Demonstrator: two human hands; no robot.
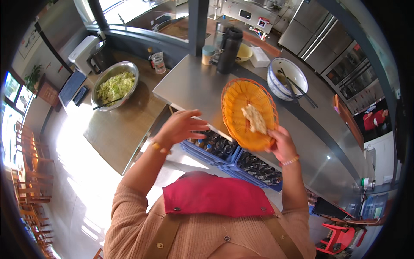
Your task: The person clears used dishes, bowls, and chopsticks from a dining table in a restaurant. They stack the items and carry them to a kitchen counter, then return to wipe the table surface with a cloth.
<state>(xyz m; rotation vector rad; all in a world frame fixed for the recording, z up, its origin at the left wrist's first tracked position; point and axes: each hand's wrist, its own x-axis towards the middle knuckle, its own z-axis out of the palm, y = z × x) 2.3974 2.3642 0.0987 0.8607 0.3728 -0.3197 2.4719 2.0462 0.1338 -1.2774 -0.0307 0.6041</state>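
Observation:
An orange oval woven basket (234, 97) is tilted above the edge of the steel counter (190, 81). My right hand (280, 142) grips its near right rim. Inside the basket lies a pale, browned piece of flatbread (255, 119). My left hand (186, 127) hangs in the air left of the basket, its fingers apart and slightly blurred, with nothing in them. On the left table (119, 136) stands a steel bowl (136, 76) of shredded cabbage (116, 83), with dark chopsticks (110, 103) resting in it.
A blue-and-white bowl (273, 82) with chopsticks stands right of the basket. Behind are a black thermos (230, 48), a lidded jar (208, 55) and a yellow bowl (244, 52). Blue crates (207, 154) of bottles sit below the counter edge. A glass jug (158, 63) stands on the left table.

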